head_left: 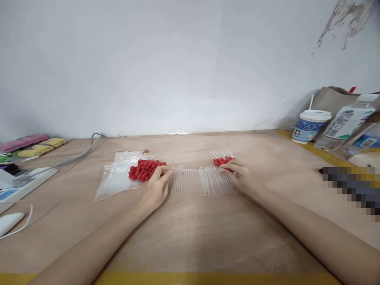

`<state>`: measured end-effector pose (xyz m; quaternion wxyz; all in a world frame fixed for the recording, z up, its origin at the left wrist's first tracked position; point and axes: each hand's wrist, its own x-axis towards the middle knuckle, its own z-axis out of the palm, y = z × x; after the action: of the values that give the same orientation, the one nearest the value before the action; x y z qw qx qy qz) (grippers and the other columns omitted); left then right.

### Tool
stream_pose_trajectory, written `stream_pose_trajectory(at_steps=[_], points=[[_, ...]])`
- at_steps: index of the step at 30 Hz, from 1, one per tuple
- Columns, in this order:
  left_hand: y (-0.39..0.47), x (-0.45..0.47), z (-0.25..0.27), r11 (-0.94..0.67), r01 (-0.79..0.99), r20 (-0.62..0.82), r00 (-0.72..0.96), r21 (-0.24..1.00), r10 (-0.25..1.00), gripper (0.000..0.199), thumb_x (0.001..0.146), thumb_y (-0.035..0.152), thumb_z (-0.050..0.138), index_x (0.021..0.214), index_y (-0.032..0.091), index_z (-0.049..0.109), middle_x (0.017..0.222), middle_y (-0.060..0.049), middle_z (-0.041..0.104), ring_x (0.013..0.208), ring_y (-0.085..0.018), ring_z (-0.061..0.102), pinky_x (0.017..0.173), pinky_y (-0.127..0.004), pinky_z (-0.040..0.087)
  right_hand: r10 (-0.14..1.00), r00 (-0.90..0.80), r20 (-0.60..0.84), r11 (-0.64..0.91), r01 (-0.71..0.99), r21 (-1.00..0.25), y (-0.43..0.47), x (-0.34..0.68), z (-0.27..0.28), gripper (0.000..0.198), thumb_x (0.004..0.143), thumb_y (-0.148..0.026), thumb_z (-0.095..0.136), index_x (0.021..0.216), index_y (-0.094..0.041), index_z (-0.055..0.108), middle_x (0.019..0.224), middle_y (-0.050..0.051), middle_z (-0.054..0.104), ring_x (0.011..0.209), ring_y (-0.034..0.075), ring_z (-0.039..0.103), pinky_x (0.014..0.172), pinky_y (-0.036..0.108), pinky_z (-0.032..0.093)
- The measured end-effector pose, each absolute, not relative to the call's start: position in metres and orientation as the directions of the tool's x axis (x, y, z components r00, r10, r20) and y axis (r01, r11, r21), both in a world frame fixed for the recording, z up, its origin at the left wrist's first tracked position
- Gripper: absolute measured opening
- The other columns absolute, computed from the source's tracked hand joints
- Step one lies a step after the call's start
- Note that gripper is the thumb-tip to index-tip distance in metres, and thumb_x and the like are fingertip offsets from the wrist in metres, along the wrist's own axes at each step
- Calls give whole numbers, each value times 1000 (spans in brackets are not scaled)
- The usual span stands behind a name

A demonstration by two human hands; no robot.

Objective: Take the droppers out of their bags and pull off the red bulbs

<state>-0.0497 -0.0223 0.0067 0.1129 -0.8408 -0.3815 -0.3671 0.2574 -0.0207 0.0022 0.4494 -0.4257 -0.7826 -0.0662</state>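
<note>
My left hand [157,188] is closed in a pinch, and a thin clear tube [179,167] sticks out to the right from its fingertips. Just behind that hand is a pile of red rubber bulbs [143,170], partly on clear plastic bags [114,178]. Between my hands lies a row of thin clear tubes [190,183], side by side and pointing away from me. My right hand [239,174] is pinched at the far end of this row; what its fingertips hold is too small to make out. Beyond them lie several red bulbs with pale thin stems [222,157].
On the left are a white power strip [29,182], a grey cable [71,160], a white mouse [10,223] and pink and yellow packs [43,147]. A lidded paper cup [310,126] and plastic bottle [346,122] stand at the right. A wall [184,67] borders the table's back.
</note>
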Motion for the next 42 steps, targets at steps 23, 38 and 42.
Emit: stream_pose_trajectory(at_steps=[23, 38, 42], points=[[-32, -44, 2, -638, 752, 615, 428, 165, 663, 17, 80, 29, 51, 84, 16, 61, 80, -5, 60, 65, -13, 57, 60, -24, 48, 965, 102, 242, 11, 904, -427, -15, 296, 7, 11, 68, -19, 54, 69, -20, 43, 65, 0, 57, 60, 13, 53, 54, 22, 35], [-24, -48, 2, -547, 693, 582, 223, 470, 782, 25, 88, 30, 39, 98, 17, 58, 87, -3, 62, 63, -12, 59, 61, -25, 49, 902, 227, 366, -22, 873, -487, 1, 302, 1, 33, 74, -45, 51, 81, -17, 66, 79, 8, 64, 73, 20, 59, 58, 27, 40], [-23, -48, 1, -549, 694, 595, 214, 466, 775, 24, 87, 30, 40, 100, 17, 57, 89, -3, 62, 69, -13, 60, 62, -25, 50, 908, 242, 343, -29, 852, -523, 1, 299, 3, 26, 74, -40, 51, 73, -19, 67, 70, 6, 65, 66, 19, 59, 53, 26, 38]])
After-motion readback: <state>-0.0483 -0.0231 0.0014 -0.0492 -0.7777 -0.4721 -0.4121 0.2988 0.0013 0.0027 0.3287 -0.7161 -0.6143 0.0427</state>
